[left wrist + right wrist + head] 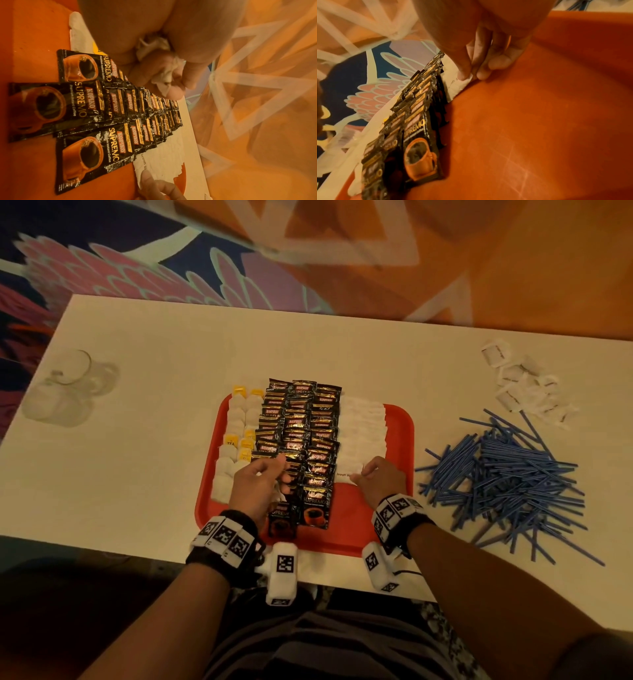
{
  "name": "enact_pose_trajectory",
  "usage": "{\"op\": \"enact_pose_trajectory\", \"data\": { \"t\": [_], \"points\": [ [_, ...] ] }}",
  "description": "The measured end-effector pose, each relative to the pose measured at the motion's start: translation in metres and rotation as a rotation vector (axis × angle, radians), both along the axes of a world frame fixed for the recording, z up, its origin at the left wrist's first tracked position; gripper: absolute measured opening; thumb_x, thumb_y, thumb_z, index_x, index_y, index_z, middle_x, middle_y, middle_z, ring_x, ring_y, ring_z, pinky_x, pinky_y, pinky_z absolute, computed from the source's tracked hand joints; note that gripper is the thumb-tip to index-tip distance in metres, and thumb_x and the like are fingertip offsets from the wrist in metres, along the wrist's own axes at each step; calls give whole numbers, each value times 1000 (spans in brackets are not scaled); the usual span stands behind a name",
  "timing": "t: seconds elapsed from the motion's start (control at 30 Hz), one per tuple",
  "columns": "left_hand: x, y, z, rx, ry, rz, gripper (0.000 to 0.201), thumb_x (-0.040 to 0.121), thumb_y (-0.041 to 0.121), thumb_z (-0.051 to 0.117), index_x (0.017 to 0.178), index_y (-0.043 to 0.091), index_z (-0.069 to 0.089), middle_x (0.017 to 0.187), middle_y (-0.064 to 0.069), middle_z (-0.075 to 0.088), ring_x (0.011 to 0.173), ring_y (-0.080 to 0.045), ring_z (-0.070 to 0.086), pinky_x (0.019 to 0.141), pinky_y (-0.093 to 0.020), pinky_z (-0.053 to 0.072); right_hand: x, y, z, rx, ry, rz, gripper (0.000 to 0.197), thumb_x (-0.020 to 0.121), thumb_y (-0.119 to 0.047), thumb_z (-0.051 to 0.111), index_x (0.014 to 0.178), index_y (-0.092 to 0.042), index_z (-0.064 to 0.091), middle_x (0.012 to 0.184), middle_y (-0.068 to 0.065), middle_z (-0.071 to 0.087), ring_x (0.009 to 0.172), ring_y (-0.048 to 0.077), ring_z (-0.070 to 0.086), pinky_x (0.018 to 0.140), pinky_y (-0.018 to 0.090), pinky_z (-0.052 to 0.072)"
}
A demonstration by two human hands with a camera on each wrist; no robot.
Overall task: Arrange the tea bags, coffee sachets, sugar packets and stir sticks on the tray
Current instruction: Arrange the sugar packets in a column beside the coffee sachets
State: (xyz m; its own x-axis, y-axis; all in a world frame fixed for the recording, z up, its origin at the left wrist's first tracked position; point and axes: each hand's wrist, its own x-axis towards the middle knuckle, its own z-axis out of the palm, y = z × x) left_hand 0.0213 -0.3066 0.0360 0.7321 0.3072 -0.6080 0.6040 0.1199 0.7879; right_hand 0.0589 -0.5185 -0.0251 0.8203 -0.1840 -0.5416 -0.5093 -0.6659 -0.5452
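The right hand pinches the nearest sugar packet at the row's near end, while the left hand, curled round spare white packets, waits across the coffee sachets.

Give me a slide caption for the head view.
Both hands lay sugar packets beside coffee sachets on the red tray.

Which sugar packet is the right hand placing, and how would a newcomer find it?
Start at the red plastic tray in the middle of the white table. Right of the black coffee sachets runs a column of white paper sugar packets. The one meant is the nearest in that column, under the right hand: fingertips press its edge, and red lettering shows on it.
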Motion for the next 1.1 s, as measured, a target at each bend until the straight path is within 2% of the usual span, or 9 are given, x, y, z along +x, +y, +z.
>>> {"op": "enact_pose_trajectory", "data": {
  "t": [0.13, 0.23, 0.4, 0.53, 0.7, 0.8, 0.9, 1.03, 1.1],
  "points": [
    [1, -1, 0, -10, 7, 7, 25, 96, 31, 63, 89, 8, 67, 67, 0, 64, 51, -11, 54, 45, -22, 42, -1, -2, 3, -80, -19, 45, 29, 80, -38, 75, 79, -20, 52, 75, -6, 57, 64, 7, 52, 55, 24, 41],
    [3, 1, 2, -20, 16, 0, 25, 97, 31, 62, 90, 8, 67, 67, 0, 64, 51, -11, 54, 40, -22, 39, 1, -1, 1, -84, -94, 205, 23, 86, -31, 70, 84, -22, 48, 75, -7, 57, 69, 13, 57, 64, 31, 51],
    [4, 3, 3, -32, 14, -13, 24, 98, 31, 61, 89, 9, 66, 66, 1, 63, 52, -11, 54, 37, -20, 36, 3, 4, -1, -95, -170, 426, 15, 90, -21, 64, 102, -23, 57, 95, -4, 56, 87, 15, 54, 76, 31, 47],
    [6, 3, 3, -75, 35, -1, 27, 99, 35, 57, 91, 10, 65, 67, 0, 60, 50, -11, 52, 35, -17, 35, 5, 5, -1, -92, -135, 435, 15, 90, -22, 64, 103, -24, 59, 99, -5, 59, 92, 15, 56, 80, 31, 48],
    [16, -4, 5, -159, 86, -19, 48, 101, 52, 45, 90, 11, 66, 62, 1, 59, 48, -12, 54, 35, -19, 32, 10, 4, 15, -5, -165, 346, 13, 86, -25, 71, 95, -25, 61, 83, -8, 60, 80, 14, 59, 77, 32, 52],
    [26, -19, 13, -197, 106, -33, 61, 101, 59, 32, 89, 9, 65, 57, -1, 58, 44, -13, 54, 33, -16, 28, 15, 7, 38, 153, -243, 280, 11, 83, -27, 73, 87, -24, 63, 75, -13, 60, 73, 6, 59, 71, 25, 51],
    [34, -38, 21, -245, 107, -60, 70, 99, 64, 23, 92, 6, 63, 59, -8, 57, 39, -17, 53, 31, -15, 26, 21, 13, 71, 309, -271, 289, 11, 81, -29, 77, 83, -22, 69, 78, -11, 65, 67, -5, 55, 61, 9, 41],
    [45, -66, 40, -276, 110, -201, 74, 96, 68, 23, 105, 6, 62, 62, -11, 62, 37, -19, 49, 28, -15, 27, 32, 7, 105, 344, -176, 456, 20, 82, -22, 76, 101, -18, 72, 91, -10, 62, 67, -4, 54, 59, 3, 36],
    [49, -76, 48, -316, 108, -264, 75, 94, 69, 24, 109, 5, 60, 59, -9, 63, 35, -19, 53, 27, -15, 29, 37, -2, 117, 333, -154, 541, 23, 84, -18, 73, 107, -14, 71, 91, -13, 60, 69, -1, 55, 64, 7, 40]
  ]
}}
